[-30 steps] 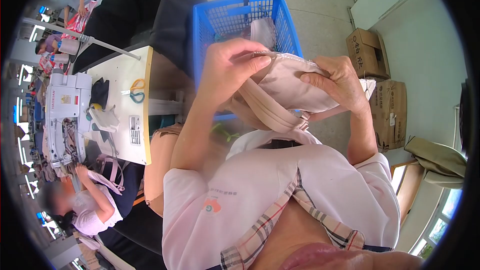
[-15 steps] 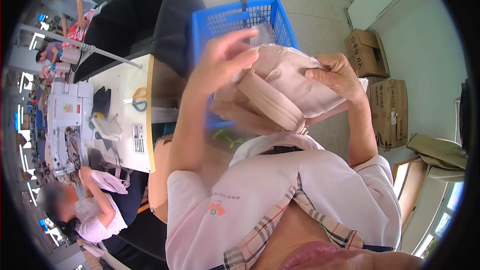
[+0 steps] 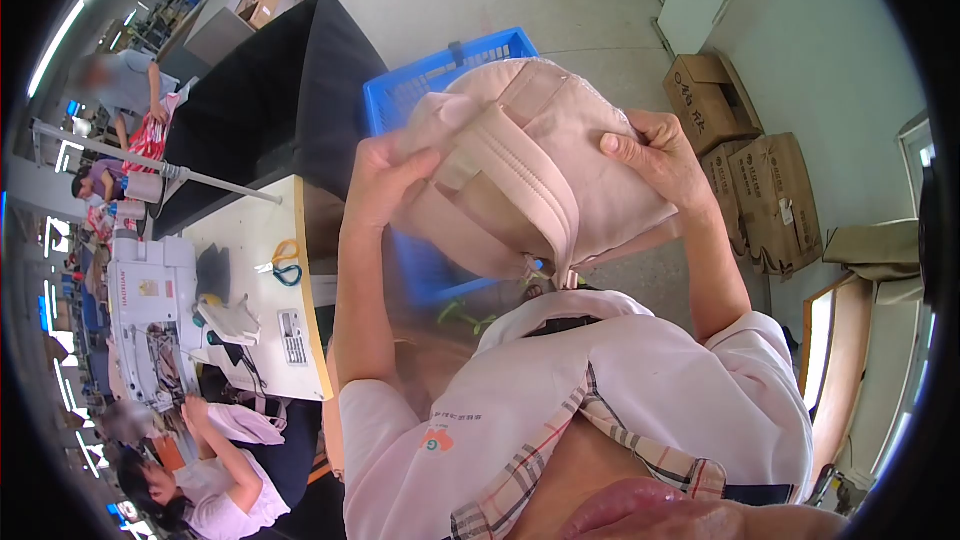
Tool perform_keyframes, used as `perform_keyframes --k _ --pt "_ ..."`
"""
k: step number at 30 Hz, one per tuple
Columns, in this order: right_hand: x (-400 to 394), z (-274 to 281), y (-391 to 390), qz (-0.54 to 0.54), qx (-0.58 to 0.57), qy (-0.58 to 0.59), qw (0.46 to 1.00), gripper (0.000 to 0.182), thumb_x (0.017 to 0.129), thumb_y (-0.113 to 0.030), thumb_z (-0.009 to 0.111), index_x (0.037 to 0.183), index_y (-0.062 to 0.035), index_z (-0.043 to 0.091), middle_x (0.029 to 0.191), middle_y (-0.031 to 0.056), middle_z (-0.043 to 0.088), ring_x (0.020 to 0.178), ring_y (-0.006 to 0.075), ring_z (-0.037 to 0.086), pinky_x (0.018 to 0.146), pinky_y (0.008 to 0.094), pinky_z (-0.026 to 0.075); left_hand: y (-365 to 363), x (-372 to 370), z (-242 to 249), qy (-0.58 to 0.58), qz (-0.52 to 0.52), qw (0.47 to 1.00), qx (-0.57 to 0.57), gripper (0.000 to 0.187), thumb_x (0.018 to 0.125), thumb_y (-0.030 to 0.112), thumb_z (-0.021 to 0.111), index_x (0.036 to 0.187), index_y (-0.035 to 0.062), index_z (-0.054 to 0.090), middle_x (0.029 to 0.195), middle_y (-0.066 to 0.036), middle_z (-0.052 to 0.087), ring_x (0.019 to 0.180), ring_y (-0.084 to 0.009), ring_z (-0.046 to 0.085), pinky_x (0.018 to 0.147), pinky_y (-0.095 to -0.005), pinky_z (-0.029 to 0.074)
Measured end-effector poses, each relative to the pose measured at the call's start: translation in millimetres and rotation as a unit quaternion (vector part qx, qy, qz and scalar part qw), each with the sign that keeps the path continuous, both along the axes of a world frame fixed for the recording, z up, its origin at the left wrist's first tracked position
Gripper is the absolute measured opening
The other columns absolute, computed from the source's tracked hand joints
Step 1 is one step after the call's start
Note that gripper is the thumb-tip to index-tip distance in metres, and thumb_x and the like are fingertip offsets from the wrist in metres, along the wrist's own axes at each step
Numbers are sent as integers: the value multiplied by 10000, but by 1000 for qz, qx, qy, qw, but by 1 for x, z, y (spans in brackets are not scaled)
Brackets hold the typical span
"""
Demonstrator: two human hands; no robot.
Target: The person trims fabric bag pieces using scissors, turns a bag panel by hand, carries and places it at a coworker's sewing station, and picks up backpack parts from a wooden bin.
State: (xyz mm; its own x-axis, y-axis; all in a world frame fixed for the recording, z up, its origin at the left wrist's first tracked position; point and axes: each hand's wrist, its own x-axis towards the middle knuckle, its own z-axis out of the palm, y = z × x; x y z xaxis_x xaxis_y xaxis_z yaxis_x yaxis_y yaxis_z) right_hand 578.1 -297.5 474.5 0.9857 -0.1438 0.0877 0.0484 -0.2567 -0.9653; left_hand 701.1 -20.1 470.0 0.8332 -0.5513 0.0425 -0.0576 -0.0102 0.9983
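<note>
A beige fabric bag [image 3: 600,175] with stitched seams and a wide strap [image 3: 535,175] is held up in front of my chest. My left hand [image 3: 385,175] grips its left side, thumb on the near face and the other fingers mostly hidden behind the fabric. On the opposite side, my right hand [image 3: 660,155] is closed on the upper edge, thumb pressed against the cloth. Behind and below the bag stands a blue plastic basket [image 3: 390,90], largely covered by it.
A sewing machine [image 3: 150,285] and a table [image 3: 255,230] with scissors [image 3: 285,265] are at left. A co-worker [image 3: 225,485] sits there; another person [image 3: 135,90] stands farther back. Cardboard boxes [image 3: 770,200] are stacked by the right wall. A black cloth-sided bin [image 3: 330,90] stands beyond the table.
My left hand has gone from spread fingers at the bag's top edge to gripping its left side. The bag is spread wider and turned. The view has shifted.
</note>
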Motion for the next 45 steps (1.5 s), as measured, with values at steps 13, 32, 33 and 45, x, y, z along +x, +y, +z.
perform_keyframes --k 13,32,33,45 --pt "-4 47 25 -10 -52 -203 978 244 686 -122 719 892 -14 646 742 38 590 632 89 527 569 233 429 17 -7 24 -95 7 995 -18 217 723 138 678 885 -2 642 704 7 595 593 -41 482 521 -186 373" --pt "28 36 47 7 -1 -277 961 68 679 -11 684 702 -44 629 646 -21 553 559 46 445 513 201 361 45 -66 21 -30 133 990 -22 178 747 103 650 882 -12 632 584 34 535 454 -5 395 409 -161 267" --pt "29 35 46 12 -4 -275 961 66 683 -12 682 708 -43 629 653 -23 556 565 45 450 518 199 366 46 -66 22 -30 135 990 -18 184 743 107 653 882 -12 632 577 35 530 446 -4 387 403 -164 259" --pt "35 45 25 195 96 -67 974 266 709 -16 663 954 47 582 846 54 587 736 98 532 669 225 451 51 -51 55 -6 109 994 22 288 718 102 665 959 -45 609 712 -26 598 551 -55 501 481 -185 384"
